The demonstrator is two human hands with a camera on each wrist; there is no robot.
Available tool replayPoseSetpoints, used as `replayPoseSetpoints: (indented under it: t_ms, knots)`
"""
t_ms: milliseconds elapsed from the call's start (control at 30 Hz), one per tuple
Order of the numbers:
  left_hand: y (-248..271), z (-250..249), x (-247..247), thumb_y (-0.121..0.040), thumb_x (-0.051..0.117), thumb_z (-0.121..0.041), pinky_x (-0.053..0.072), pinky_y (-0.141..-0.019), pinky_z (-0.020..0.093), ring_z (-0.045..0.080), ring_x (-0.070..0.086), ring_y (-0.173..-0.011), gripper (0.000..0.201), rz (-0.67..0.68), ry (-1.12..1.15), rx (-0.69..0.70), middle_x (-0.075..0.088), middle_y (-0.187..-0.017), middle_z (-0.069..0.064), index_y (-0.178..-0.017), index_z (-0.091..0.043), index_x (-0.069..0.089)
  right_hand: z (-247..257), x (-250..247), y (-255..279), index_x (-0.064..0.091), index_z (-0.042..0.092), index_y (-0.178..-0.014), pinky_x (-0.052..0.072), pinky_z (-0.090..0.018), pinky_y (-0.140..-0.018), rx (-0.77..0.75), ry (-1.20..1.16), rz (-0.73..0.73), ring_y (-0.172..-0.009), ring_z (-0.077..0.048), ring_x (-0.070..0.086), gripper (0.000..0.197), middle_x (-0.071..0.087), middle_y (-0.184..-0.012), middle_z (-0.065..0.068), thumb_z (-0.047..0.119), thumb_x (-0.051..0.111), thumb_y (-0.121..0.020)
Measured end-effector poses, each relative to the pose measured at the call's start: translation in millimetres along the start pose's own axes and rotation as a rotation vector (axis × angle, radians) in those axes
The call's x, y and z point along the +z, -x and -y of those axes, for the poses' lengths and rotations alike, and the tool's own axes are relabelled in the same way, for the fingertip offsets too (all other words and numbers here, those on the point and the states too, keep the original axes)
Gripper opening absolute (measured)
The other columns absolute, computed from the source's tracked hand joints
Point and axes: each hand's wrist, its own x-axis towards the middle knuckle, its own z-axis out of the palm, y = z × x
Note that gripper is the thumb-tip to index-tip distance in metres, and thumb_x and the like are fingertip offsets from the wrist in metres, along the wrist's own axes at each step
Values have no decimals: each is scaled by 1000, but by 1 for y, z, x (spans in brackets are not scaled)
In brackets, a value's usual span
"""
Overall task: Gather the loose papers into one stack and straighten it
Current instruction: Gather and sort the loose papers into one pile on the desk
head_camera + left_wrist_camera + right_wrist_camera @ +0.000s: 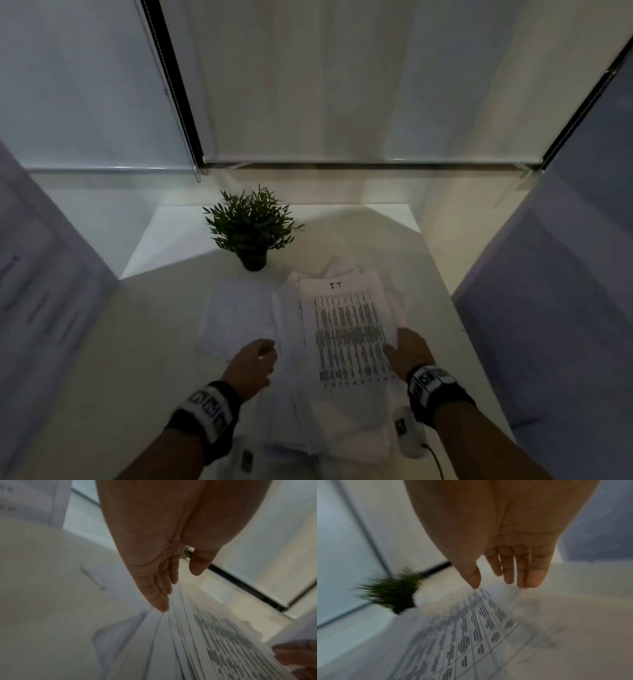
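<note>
Papers (346, 329) lie in a messy pile near the middle of the white table (154, 342), with the printed sheet on top. Many edges stick out, so the pile is not yet neat. One more pale sheet (236, 315) lies flat at about 9 o'clock from the pile, touching or slipping under its left side; I cannot tell which.

The left hand (255, 365) sits at the pile's left edge, at about 8 o'clock. Its fingers are straight and close together, and the little fingertip (162, 606) touches the fanned edges. It holds nothing. I think it is placed there to push the loose edges in.

The right hand (407, 347) sits at the right edge, at about 4 o'clock. Its fingers are straight too, and the thumb tip (475, 584) seems to touch the top sheet. I cannot tell if it pinches the sheet. I think the two hands stand on each side so they can squeeze the pile into one stack.

The head view shows the whole pile and both hands. The left wrist view shows what it cannot: the many thin edges spread like a fan. The right wrist view is blurry, but shows the table lines on the top page. A small plant (251, 228) stands at 11 o'clock, just beyond the pile.
</note>
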Motion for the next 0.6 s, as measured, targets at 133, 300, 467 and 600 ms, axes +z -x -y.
replayPoseSetpoints:
  t_ms: [133, 300, 467, 600]
  knots:
    - [-21, -11, 27, -93, 54, -22, 43, -104, 41, 31, 54, -115, 44, -4, -17, -67, 54, -132, 16, -133, -5, 45, 13, 14, -11, 38, 5, -141, 39, -33, -108, 82, -80, 46, -127, -29, 47, 61, 46, -141, -15, 39, 53, -92]
    - [-33, -12, 47, -95, 48, -36, 19, -118, 38, 31, 23, -143, 73, -95, -172, -191, 18, -158, 10, -152, -12, 9, 33, 31, -12, 31, 7, -146, 38, -33, -109, 49, -244, 64, -127, -28, 47, 56, 45, -144, -14, 18, 52, -94]
    - [-37, -17, 42, -95, 45, -8, 38, -103, 24, 21, 50, -119, 51, -135, -39, -34, 47, -139, 8, -144, -10, 31, 33, 45, -3, 30, 11, -145, 49, -38, -99, 145, -450, 88, -117, -31, 56, 57, 51, -138, -15, 17, 53, -93]
    - [-30, -12, 41, -97, 43, -9, 37, -91, 19, 11, 45, -100, 37, -74, -205, 13, 54, -130, 11, -134, -6, 41, 28, 50, 1, 32, 13, -145, 49, -37, -100, 148, -495, 103, -116, -29, 56, 61, 51, -139, -12, 17, 58, -90]
